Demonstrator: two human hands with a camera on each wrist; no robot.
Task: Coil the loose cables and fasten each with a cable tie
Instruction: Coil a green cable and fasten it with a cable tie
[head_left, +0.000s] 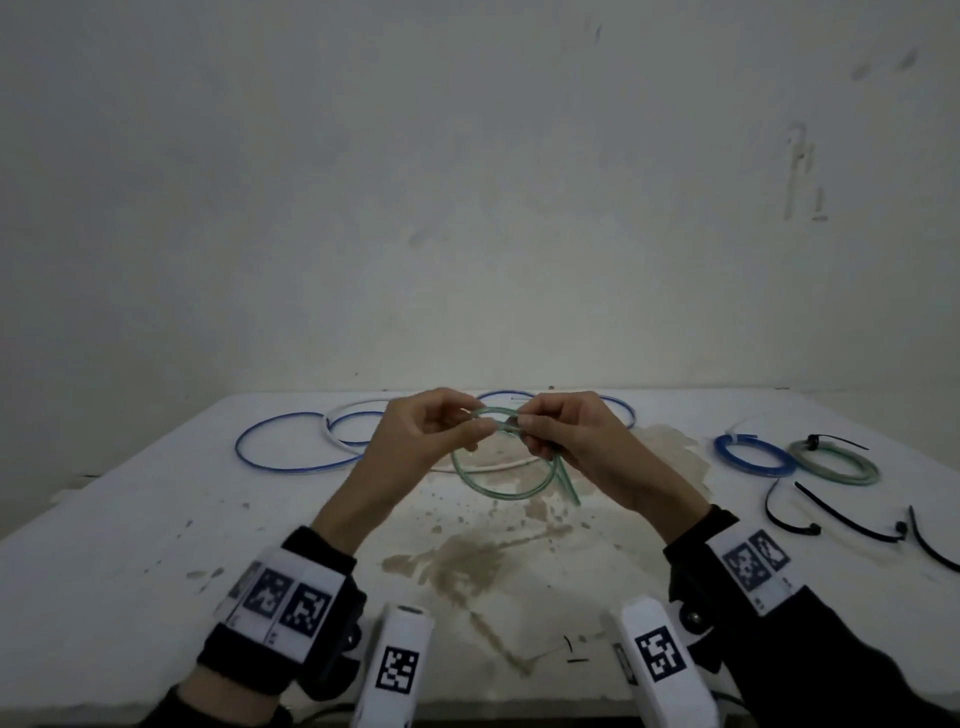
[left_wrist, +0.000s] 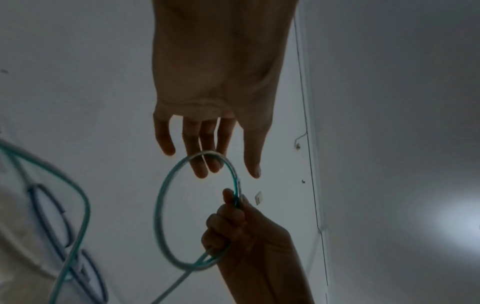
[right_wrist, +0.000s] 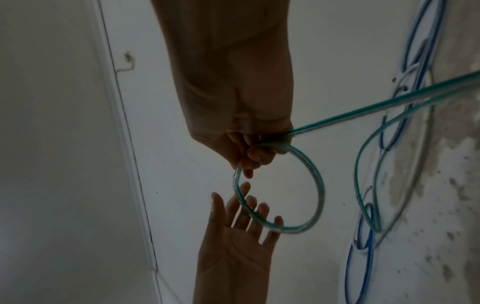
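Head view: green cable (head_left: 501, 470), one loop formed, held above the table (head_left: 156, 519); right hand (head_left: 571, 441) pinches the crossing (fingers curled), left hand (head_left: 431, 436) fingers straight inside the loop. Best practice: match each new turn to this loop, crossing kept pinched until a cable tie (head_left: 847, 517) goes on.

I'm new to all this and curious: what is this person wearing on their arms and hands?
Both hands are bare, with no gloves. The left hand has a black wristband behind it, carrying a white panel of square black-and-white code markers. The right hand emerges from a dark sleeve with a similar white marker panel. Two white blocks, each bearing one such marker, sit beneath the wrists.
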